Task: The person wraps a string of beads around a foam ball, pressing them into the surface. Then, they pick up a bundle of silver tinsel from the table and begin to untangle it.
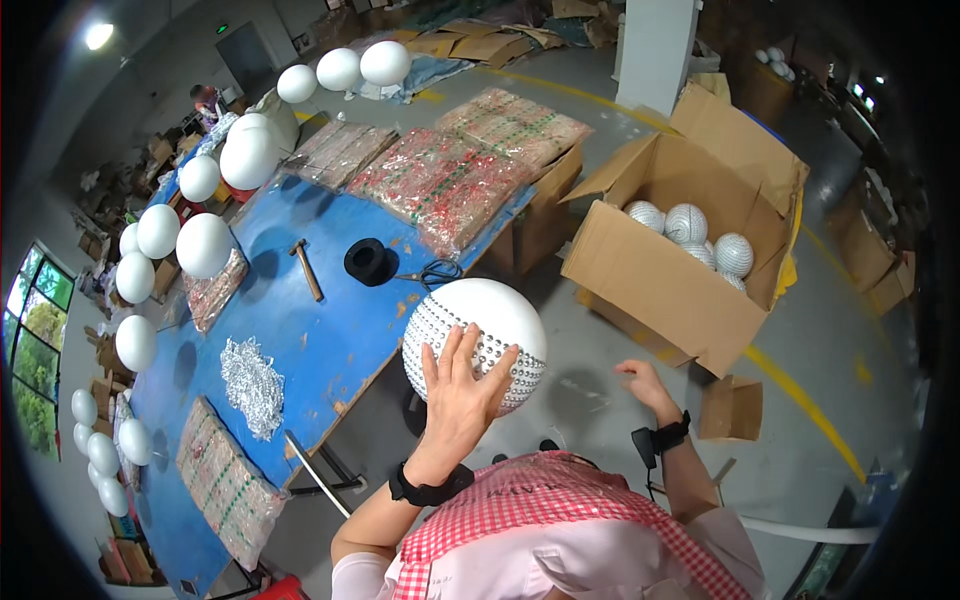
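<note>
A large white ball (497, 308) is at the table's near right edge, its lower part banded with rows of small silver beads. Across its beaded side my left hand (466, 382) grips it, thumb and fingers spread over the curve. What supports the ball underneath is hidden. My right hand (648, 388) is apart from it, off to the right, with fingers curled together; whatever they pinch is too small to make out. On the blue table (335, 335) lie a heap of silver bead strands (252, 387), a black roll (368, 262), scissors (437, 274) and a hammer (307, 271).
Plastic-wrapped bead packs (440, 180) cover the table's far end, with another pack (230, 485) at its near left. Several plain white balls (203, 245) stand along the left side. An open carton (660, 285) on the right holds silver-covered balls (686, 223). A small box (730, 408) sits nearby.
</note>
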